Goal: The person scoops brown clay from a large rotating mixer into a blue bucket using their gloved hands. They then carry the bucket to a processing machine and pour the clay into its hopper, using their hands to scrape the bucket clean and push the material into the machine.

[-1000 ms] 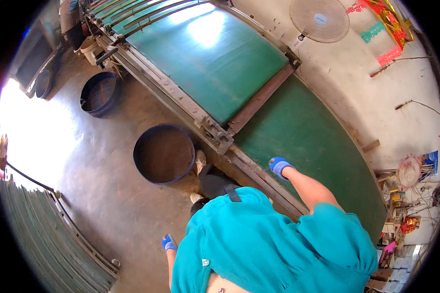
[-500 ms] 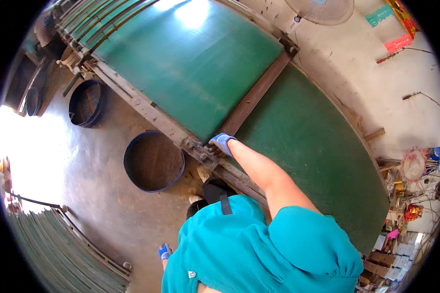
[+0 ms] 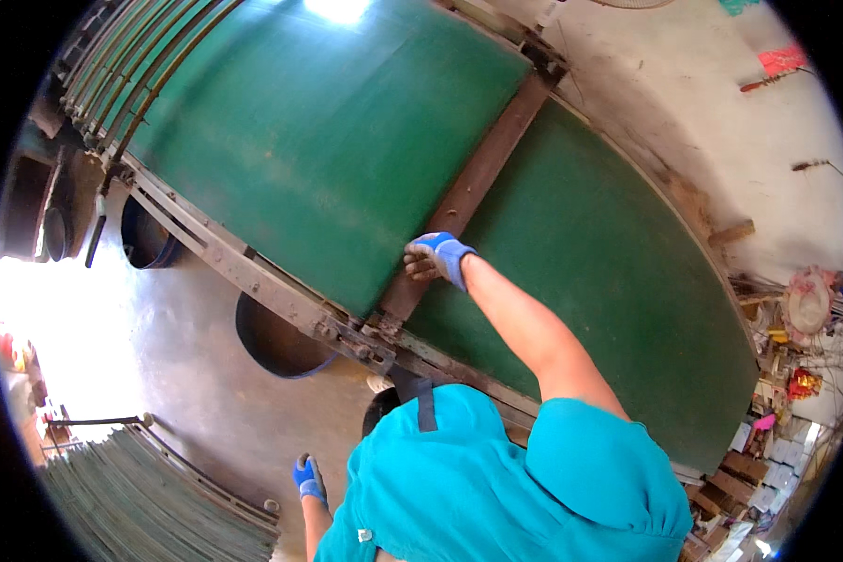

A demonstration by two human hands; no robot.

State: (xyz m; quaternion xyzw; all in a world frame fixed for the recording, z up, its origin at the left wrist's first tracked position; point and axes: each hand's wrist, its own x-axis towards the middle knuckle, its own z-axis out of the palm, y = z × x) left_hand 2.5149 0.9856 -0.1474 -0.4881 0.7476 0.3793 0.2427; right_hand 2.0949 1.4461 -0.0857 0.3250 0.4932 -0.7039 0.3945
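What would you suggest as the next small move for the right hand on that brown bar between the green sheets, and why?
Probably close the right hand fully around the brown crossbar. Its gloved fingers only curl over the bar's edge between the two green sheets, while the left hand hangs free, low beside the body.

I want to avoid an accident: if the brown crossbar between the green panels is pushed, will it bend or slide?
The brown crossbar looks like rigid rusty metal, so probably stiff and heavy. Its lower end meets the frame rail, so the right hand pushing it likely shifts it little.
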